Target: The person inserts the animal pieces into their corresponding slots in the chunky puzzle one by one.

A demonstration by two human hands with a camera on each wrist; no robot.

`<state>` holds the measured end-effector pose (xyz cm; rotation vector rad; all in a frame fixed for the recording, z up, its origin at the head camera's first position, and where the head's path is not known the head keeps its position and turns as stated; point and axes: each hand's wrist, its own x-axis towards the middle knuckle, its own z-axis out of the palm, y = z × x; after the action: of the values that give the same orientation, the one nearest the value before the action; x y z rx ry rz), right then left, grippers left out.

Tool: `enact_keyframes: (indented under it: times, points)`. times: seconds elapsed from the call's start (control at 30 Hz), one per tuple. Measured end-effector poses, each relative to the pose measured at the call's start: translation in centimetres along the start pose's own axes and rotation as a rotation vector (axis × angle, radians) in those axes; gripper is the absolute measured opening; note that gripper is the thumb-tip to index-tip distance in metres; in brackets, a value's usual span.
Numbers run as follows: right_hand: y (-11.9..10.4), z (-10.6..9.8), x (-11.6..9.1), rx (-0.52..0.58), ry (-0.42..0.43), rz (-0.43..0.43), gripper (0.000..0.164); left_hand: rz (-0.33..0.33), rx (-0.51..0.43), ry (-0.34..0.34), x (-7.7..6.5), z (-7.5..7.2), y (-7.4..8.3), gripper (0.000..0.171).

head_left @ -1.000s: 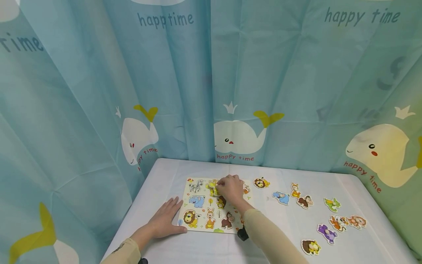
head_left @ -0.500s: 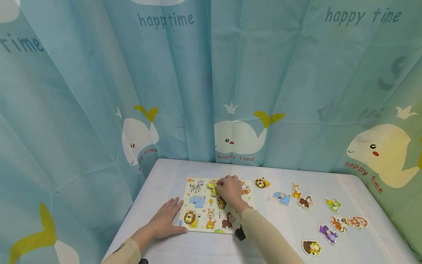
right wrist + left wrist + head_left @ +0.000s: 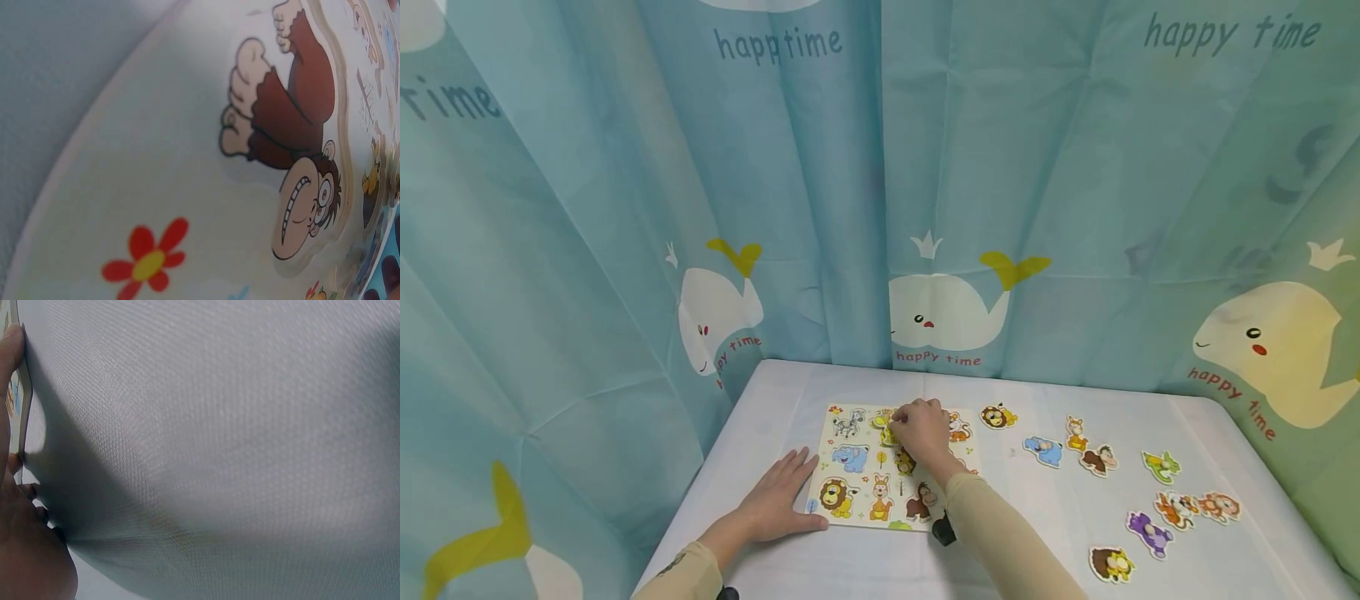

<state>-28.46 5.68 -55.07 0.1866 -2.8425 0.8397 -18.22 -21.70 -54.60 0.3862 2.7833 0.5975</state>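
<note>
A cream puzzle board [image 3: 841, 520] with shallow animal-shaped recesses lies on the table. My right hand [image 3: 923, 433] pinches a yellow animal puzzle piece [image 3: 881, 423] over the board's upper middle, and its fingers hide part of the piece. Whether the piece sits flat in a recess I cannot tell. My left hand [image 3: 775, 500] lies on the table with fingers spread, touching the board's left edge; in the left wrist view the hand [image 3: 25, 531] appears at the board's rim. A gorilla picture [image 3: 300, 112] fills the right wrist view.
Loose pieces lie right of the board: a lion [image 3: 997, 416], elephant [image 3: 1043, 451], kangaroo [image 3: 1076, 433], gorilla [image 3: 1099, 460], green crocodile-like piece [image 3: 1161, 467], tiger [image 3: 1176, 509], monkey [image 3: 1219, 506], purple hippo [image 3: 1149, 533] and hedgehog [image 3: 1111, 565]. A blue curtain [image 3: 820, 183] hangs around the white table [image 3: 985, 575].
My right hand and forearm have shifted slightly, and the yellow piece has turned a little over the same spot. The left hand stays at the board's edge.
</note>
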Motion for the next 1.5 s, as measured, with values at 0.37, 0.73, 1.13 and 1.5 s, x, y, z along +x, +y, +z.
enact_keyframes:
  times: [0.37,0.73,1.13,1.5]
  points:
    - [-0.27,0.24,0.05,-0.001,-0.014,0.011,0.009,0.001,0.004,0.004,0.14,0.22,-0.25,0.112]
    - [-0.33,0.58,0.00,0.016,-0.010,-0.012,0.007,0.000,0.009,0.006,0.08,0.16,-0.16,0.111]
    - [-0.36,0.64,-0.06,-0.004,-0.018,-0.012,0.009,0.003,0.002,0.004,0.07,0.11,-0.21,0.112]
    - [-0.44,0.82,0.14,-0.028,-0.014,-0.010,0.008,0.002,0.007,0.006,0.07,0.13,-0.18,0.112]
